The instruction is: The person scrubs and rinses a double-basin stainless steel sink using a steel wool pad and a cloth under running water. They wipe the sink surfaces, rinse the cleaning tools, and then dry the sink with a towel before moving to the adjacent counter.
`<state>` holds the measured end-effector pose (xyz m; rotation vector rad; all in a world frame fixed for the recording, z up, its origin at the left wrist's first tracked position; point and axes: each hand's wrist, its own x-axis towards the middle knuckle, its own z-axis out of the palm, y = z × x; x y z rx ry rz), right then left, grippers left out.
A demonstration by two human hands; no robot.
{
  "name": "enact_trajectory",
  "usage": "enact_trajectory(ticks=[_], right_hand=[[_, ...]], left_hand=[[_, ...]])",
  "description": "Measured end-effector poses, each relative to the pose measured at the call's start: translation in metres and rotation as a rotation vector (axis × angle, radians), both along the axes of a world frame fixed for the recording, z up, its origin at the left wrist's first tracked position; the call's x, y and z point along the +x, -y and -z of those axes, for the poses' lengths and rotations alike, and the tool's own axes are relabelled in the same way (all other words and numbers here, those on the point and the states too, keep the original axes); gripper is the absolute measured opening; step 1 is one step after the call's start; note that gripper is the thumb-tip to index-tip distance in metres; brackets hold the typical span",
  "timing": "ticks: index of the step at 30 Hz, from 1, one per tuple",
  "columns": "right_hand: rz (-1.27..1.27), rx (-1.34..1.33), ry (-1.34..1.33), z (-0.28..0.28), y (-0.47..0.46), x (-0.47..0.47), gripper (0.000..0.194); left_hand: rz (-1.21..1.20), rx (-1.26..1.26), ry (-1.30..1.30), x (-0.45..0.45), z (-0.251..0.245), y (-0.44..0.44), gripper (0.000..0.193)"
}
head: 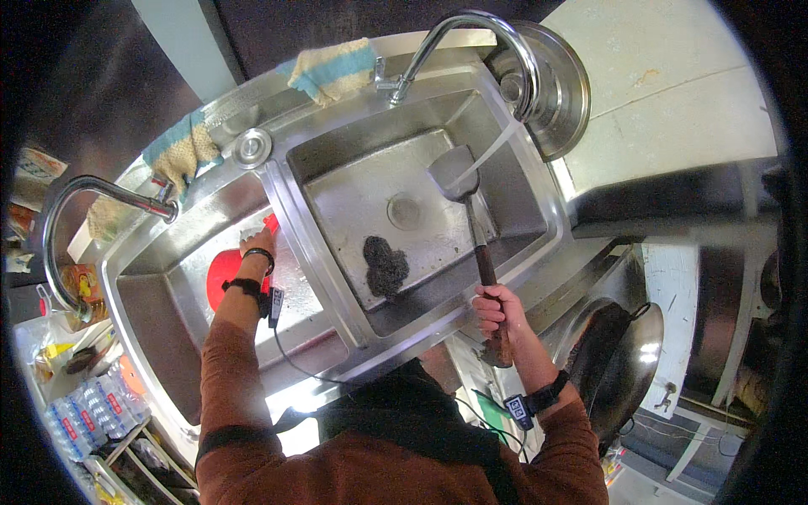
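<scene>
My right hand point(497, 310) is closed around the dark wooden handle of a metal wok spatula point(456, 173). Water from the curved chrome faucet point(470, 19) runs onto its blade over the right basin of the stainless steel sink point(360, 183). Dark metal scouring pads point(386, 266) lie in that basin, left of the spatula. Down in the left basin, my left hand point(257, 241) is at a red object point(224, 274) with a red upper end beside the fingers; its kind and how the fingers sit on it cannot be told.
A second faucet point(95, 183) arches over the left side. Striped cloths point(334, 71) hang on the back rim near a round metal drain strainer point(252, 148). A metal lid point(562, 95) stands behind the right basin. Woks point(625, 363) stand at the right; bottled water packs point(91, 413) lie lower left.
</scene>
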<state>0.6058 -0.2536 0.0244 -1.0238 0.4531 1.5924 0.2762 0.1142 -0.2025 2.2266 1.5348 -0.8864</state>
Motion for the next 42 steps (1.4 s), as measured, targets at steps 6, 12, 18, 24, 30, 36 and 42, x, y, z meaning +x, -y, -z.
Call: enact_trajectory(ticks=[6, 12, 18, 24, 30, 36, 42], right_hand=[[0.055, 0.044, -0.125, -0.003, -0.003, -0.018, 0.014], [0.094, 0.247, -0.259, -0.032, 0.042, -0.033, 0.014], [0.098, 0.238, -0.223, -0.035, 0.052, -0.025, 0.012], [0.002, 0.172, -0.045, -0.036, 0.033, -0.029, 0.013], [-0.170, -0.072, 0.467, -0.047, 0.022, -0.037, 0.018], [0.082, 0.181, 0.007, -0.030, -0.002, -0.023, 0.016], [0.283, 0.477, -0.286, -0.027, 0.024, -0.047, 0.015]], left_hand=[[-0.071, 0.203, 0.057, 0.011, 0.045, 0.009, 0.033], [-0.121, 0.242, -0.014, 0.003, 0.066, 0.003, 0.030], [0.089, 0.198, -0.035, -0.030, 0.048, 0.028, 0.027], [0.070, 0.026, -0.064, -0.074, 0.030, 0.036, 0.041], [0.205, 0.101, 0.046, -0.075, 0.068, 0.054, 0.038], [0.019, 0.229, 0.295, -0.091, -0.034, 0.049, 0.032], [0.270, 0.410, 1.044, -0.068, -0.237, 0.071, 0.019]])
